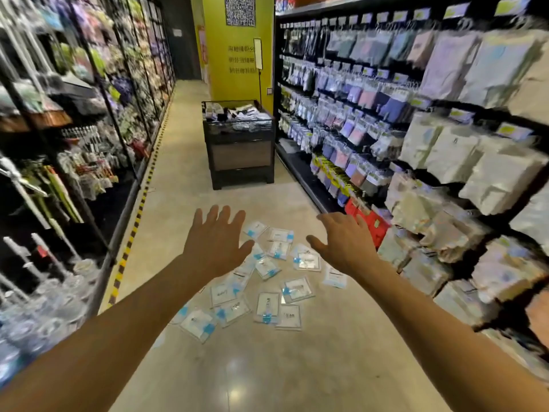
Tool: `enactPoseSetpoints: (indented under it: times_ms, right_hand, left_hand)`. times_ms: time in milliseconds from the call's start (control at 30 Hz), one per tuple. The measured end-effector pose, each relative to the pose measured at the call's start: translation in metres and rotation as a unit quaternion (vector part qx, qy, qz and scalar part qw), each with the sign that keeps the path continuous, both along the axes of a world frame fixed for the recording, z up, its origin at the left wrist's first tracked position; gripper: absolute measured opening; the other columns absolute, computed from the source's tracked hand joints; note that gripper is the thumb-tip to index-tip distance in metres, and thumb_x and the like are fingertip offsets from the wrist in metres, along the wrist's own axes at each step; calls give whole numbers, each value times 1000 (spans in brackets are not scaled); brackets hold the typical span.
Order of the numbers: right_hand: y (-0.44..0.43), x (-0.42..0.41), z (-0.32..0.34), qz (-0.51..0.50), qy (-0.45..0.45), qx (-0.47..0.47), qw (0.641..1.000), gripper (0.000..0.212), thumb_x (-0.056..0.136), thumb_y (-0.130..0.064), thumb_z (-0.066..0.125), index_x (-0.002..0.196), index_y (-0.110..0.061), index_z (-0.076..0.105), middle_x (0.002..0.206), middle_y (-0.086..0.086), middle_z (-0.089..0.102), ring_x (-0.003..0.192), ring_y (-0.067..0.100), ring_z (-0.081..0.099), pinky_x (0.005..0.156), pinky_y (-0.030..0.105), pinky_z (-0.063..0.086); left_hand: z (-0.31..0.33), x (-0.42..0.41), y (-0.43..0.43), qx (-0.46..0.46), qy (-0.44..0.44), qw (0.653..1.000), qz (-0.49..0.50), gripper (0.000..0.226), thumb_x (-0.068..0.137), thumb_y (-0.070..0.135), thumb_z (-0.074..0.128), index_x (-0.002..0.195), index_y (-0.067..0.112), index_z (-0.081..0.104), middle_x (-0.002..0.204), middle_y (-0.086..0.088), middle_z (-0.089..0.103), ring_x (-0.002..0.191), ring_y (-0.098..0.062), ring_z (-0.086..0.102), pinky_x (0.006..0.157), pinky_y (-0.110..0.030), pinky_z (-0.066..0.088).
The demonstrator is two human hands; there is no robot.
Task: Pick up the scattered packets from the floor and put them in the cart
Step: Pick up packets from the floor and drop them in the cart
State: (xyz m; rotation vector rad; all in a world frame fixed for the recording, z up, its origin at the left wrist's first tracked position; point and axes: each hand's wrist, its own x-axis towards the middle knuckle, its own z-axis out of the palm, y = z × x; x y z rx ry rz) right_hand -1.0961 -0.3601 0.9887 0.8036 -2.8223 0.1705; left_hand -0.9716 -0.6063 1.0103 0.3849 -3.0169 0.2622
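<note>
Many packets [267, 281] strewn on floor [297, 367], lower centre, overlapping. Left hand [215, 242] and right hand [344, 245] above them, fingers spread, holding nothing. Slick stacked wrappers, likely to slip if grabbed in bulk. Drops possible en route to cart [237, 138], well apart, upper centre.

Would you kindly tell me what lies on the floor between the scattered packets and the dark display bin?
In the head view, only bare floor separates the packets from the display bin.

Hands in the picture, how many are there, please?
2. The left hand spreads open over the left side of the scattered packets; the right hand, also open, over their right side.
</note>
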Motion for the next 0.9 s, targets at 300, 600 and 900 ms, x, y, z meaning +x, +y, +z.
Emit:
enactPoseSetpoints:
  times_ms: [300, 600, 900]
  right_hand:
    - [-62, -149, -13, 10, 11, 12, 1000, 65, 96, -68, 47, 147, -28, 49, 144, 3, 59, 133, 30, 54, 117, 59, 33]
    - [-145, -290, -25, 22, 13, 27, 999, 64, 99, -68, 44, 150, -29, 46, 152, 3, 53, 141, 29, 47, 123, 61, 22]
    - [-228, -449, -86, 9, -2, 54, 998, 64, 98, -64, 50, 150, -26, 48, 147, 5, 54, 140, 30, 47, 123, 62, 19]
  left_hand:
    - [-16, -149, -50, -9, -8, 1000, -13, 77, 98, 70, 30, 162, 30, 14, 171, -7, 18, 157, -33, 15, 126, -57, 13]
    - [-31, -292, -113, -13, -3, 1000, 8, 79, 97, 73, 25, 162, 29, 12, 171, -9, 17, 157, -34, 15, 125, -60, 12]
    - [-103, -458, -205, 27, -8, 1000, -7, 80, 96, 75, 27, 161, 30, 14, 171, -9, 18, 157, -35, 15, 125, -61, 10]
